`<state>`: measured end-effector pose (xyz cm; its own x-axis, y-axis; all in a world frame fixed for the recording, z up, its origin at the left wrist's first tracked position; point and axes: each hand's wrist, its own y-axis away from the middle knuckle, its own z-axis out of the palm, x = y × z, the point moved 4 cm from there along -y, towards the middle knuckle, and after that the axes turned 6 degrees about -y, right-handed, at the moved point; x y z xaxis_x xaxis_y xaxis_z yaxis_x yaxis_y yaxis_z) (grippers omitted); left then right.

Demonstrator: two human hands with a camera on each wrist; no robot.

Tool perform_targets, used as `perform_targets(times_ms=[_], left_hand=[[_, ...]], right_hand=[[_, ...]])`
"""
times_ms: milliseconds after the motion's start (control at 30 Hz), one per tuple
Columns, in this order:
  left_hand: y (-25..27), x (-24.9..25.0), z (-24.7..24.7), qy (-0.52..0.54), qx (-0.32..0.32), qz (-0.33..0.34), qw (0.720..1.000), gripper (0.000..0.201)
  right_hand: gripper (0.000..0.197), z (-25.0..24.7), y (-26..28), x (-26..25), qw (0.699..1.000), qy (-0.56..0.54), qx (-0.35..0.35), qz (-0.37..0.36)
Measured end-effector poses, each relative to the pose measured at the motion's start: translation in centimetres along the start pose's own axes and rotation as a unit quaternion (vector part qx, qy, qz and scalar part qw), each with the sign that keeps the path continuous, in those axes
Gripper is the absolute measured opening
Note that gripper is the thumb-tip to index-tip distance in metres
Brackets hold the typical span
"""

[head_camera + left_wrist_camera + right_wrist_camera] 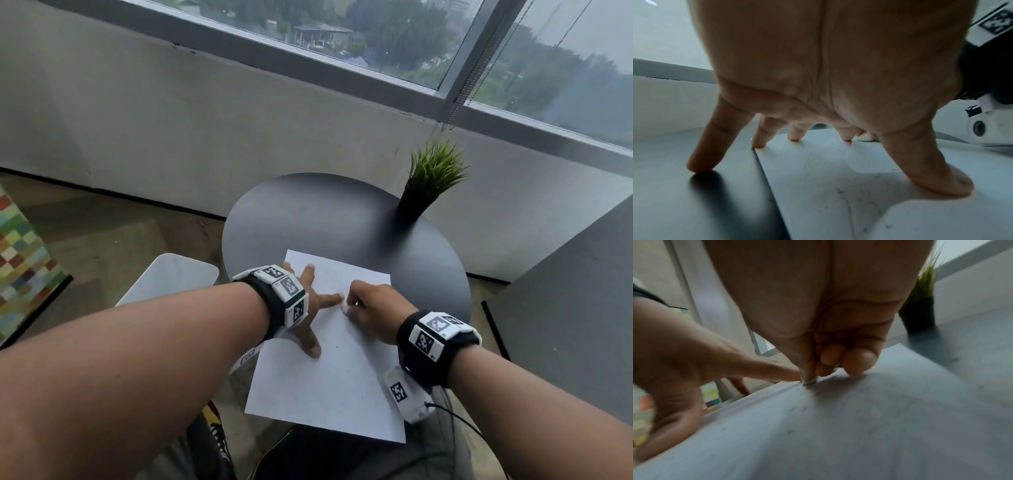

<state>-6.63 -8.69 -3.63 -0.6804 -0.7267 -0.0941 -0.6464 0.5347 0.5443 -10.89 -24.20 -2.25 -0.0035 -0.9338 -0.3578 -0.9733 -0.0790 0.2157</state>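
Observation:
A white sheet of paper (325, 387) lies on a round dark table (308, 212), and its near end hangs over the table's edge. My left hand (322, 318) is spread wide, with thumb and several fingertips pressing the paper (838, 194) flat. The little finger (701, 162) stands on the bare table (694, 203). My right hand (352, 303) is curled and pinches a small white object (344, 308) against the sheet, right beside the left index fingertip. The right wrist view shows that pinch (809, 378) touching the paper (859, 426).
A potted green grass plant (431, 178) stands at the table's far right. A white seat (171, 277) is at the left of the table, a grey panel (565, 308) at the right. The wall and window lie beyond.

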Motion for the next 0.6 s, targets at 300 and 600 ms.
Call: perform_targets(times_ms=[300, 600], left_hand=[[-0.5, 0.1, 0.0, 0.003, -0.008, -0.001, 1.000, 0.118], [-0.6, 0.1, 0.0, 0.007, -0.013, -0.006, 1.000, 0.119]], right_hand=[[0.009, -0.1, 0.6, 0.7, 0.999, 0.033, -0.013, 0.003], [0.011, -0.4, 1.3, 0.5, 0.997, 0.063, -0.032, -0.007]])
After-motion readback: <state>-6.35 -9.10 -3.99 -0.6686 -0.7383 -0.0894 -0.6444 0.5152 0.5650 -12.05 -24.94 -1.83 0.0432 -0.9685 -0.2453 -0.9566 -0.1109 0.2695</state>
